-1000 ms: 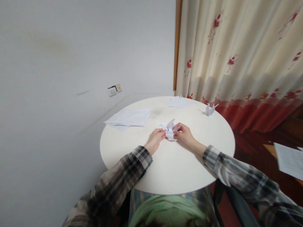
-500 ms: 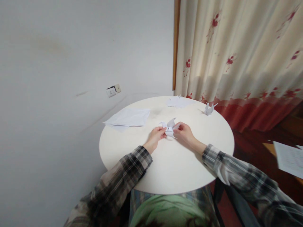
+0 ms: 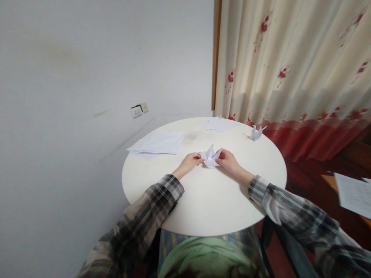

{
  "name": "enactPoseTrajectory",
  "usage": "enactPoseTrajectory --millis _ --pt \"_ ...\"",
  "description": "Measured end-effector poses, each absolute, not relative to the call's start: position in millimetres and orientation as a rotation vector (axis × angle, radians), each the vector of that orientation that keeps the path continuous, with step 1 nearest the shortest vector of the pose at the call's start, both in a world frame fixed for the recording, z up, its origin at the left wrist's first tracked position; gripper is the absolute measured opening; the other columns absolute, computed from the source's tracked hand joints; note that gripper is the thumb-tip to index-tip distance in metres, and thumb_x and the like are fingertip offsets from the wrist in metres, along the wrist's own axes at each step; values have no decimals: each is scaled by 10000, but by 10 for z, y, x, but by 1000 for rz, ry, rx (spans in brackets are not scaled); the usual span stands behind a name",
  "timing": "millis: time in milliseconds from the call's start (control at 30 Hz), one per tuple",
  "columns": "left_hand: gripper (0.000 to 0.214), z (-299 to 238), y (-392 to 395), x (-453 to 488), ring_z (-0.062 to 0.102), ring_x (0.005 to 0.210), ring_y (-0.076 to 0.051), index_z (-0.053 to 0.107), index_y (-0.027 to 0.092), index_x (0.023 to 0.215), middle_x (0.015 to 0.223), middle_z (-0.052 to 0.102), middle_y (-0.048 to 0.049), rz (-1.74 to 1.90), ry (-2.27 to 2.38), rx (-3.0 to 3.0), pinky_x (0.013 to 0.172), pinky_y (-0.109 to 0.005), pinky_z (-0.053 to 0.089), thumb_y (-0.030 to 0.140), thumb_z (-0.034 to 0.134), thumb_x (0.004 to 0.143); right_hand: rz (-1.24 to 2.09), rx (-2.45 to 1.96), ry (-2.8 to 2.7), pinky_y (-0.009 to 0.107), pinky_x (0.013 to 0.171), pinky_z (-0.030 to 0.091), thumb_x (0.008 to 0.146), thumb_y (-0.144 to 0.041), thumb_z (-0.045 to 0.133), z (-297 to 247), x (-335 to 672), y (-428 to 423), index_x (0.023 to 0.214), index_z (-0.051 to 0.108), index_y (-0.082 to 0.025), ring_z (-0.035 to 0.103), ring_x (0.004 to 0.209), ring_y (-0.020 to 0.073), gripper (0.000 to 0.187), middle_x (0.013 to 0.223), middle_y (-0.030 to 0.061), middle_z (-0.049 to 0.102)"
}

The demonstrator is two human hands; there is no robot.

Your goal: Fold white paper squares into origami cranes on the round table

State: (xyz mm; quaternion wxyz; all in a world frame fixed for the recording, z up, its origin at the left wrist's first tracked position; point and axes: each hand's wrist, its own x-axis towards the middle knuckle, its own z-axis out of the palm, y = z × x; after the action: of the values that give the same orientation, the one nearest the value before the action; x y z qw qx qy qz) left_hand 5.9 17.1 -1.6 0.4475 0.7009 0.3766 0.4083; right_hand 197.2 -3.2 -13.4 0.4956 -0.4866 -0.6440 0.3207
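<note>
Folded paper: the white piece [image 3: 210, 160] lies between the two hands, over the near-middle of the round bench [image 3: 203, 208], its longer spread running roughly left to right, one pointed flap standing up between the hands.
Left grip: the left hand [image 3: 189, 162] has thumb and fingers pinched together at the paper's left end.
Right grip: the right hand [image 3: 230, 159] has its thumb and fingers closed around the upright right-hand flap.
Nearer hand: neither, by my eye; each meets the paper from its own side.
Beyond the hands: a stack of sheets [image 3: 158, 143] lies to the left, more paper [image 3: 218, 124] at the far edge, and another folded piece [image 3: 256, 134] stands far right, well apart from the right hand.
Hard to see: fingers curled under the paper are hidden, its small creases blur, and I can't tell whether its underside touches the bench.
</note>
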Motion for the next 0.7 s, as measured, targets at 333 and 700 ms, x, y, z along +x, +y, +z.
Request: enactPoseTrajectory --millis 333,700 --pt "232 -66 238 -29 527 575 -109 650 117 626 624 619 -10 935 893 1721 595 -215 396 330 714 563 851 -1200 -1572 213 512 346 530 -195 592 -88 2025 -76 620 550 -155 471 511 93 108 555 -38 546" --pt "260 -56 193 25 529 575 -100 608 116 591 577 595 11 1038 923 1465 611 -221 413 331 737 520 1184 -1090 -1190 238 544 400 446 -200 696 -21 1951 -169 655 527 -151 516 529 103 273 570 -31 557"
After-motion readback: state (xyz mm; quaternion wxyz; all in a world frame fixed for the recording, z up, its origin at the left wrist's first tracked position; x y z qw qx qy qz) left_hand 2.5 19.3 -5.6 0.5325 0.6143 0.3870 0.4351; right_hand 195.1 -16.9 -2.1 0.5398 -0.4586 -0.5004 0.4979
